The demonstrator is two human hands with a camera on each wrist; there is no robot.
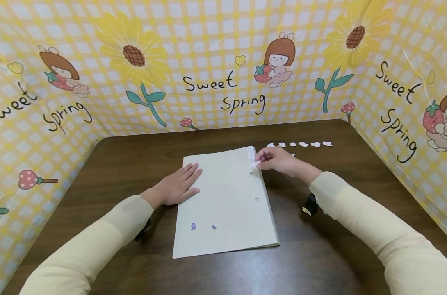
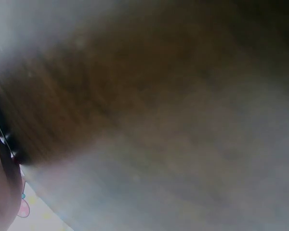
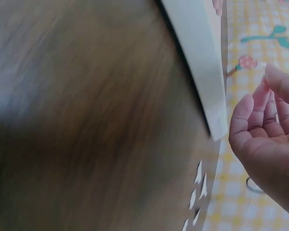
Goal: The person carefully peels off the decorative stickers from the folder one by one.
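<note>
A white folder (image 1: 223, 196) lies on the table, with a purple sticker-like piece (image 1: 193, 226) and a smaller greyish-purple piece (image 1: 214, 227) near its front edge. My left hand (image 1: 179, 184) rests flat on the folder's left side, fingers spread. Over the folder's far right corner, my right hand (image 1: 277, 160) pinches a small white piece (image 3: 262, 64) between thumb and forefinger; its kind cannot be made out. Close to those fingertips is a pale label strip (image 1: 251, 155) on the folder. The left wrist view is mostly blurred, and the left fingers are out of its sight.
Several white paper cutouts (image 1: 303, 144) lie in a row on the brown table (image 1: 142, 147), behind and right of my right hand. Two small round studs (image 1: 257, 199) sit along the folder's right edge. A yellow checked cloth (image 1: 208, 45) surrounds the table's back and sides.
</note>
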